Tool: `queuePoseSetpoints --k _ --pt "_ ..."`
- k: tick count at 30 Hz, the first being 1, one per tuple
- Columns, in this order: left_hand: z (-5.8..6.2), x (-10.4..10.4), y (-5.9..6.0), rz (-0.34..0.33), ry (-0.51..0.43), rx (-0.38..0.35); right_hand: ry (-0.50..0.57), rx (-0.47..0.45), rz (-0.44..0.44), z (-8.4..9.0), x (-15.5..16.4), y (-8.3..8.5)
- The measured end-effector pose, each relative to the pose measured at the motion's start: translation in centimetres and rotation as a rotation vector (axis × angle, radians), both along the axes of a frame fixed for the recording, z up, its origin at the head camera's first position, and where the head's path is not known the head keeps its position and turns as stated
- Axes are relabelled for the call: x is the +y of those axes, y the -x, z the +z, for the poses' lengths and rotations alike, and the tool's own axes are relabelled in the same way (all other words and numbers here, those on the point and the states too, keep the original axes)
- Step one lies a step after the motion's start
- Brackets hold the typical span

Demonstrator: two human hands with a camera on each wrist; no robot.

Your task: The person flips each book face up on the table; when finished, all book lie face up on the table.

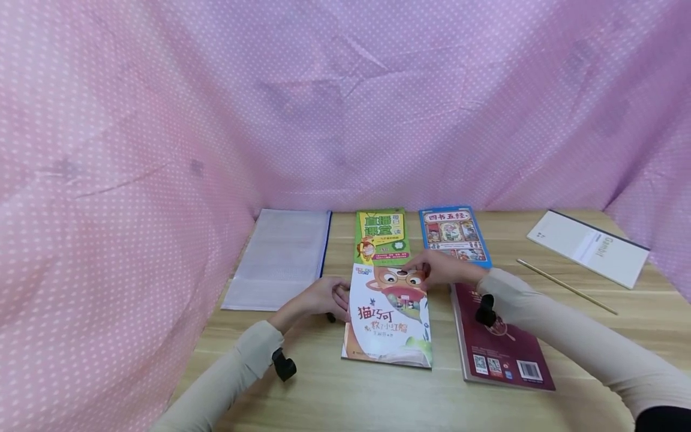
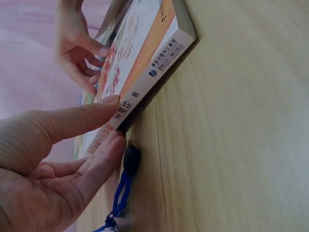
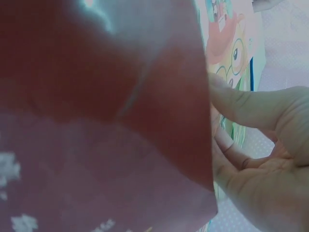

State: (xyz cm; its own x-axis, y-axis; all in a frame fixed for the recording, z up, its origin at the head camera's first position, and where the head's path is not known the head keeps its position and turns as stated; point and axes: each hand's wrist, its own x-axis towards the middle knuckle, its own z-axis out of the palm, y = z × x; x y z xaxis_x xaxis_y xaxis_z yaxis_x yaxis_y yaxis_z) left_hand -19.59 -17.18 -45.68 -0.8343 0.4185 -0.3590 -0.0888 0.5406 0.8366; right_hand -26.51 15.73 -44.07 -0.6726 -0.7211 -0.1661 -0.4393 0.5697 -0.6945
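Observation:
A picture book with an orange fox on its white cover lies in the middle of the wooden table. My left hand holds its left spine edge. In the left wrist view the thumb lies on the cover by the spine and a finger sits below it. My right hand holds the book's top right corner, over the fox's glasses. The right wrist view shows its fingers at the cover's edge, beside a dark red book.
A green book and a blue book lie behind the fox book, with the dark red book on its right. A clear zip folder lies left, and a white booklet and a thin stick right. Pink dotted cloth surrounds the table.

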Motion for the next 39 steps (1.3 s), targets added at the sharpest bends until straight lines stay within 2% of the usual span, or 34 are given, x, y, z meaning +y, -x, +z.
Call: queuePoseSetpoints --k 7,20,29,39 --pt "-0.1 0.0 -0.1 -0.016 0.023 0.004 -0.014 -0.042 -0.014 -0.1 0.0 0.0" --pt "-0.1 0.3 -0.8 0.004 0.08 0.017 -0.004 -0.025 0.02 -1.0 -0.3 0.5" --pt "-0.1 0.3 -0.3 0.008 0.125 0.033 -0.007 -0.031 0.018 -0.8 -0.4 0.9" --pt "0.3 0.2 0.1 0.008 0.119 0.033 -0.013 -0.022 0.027 -0.1 -0.6 0.9"
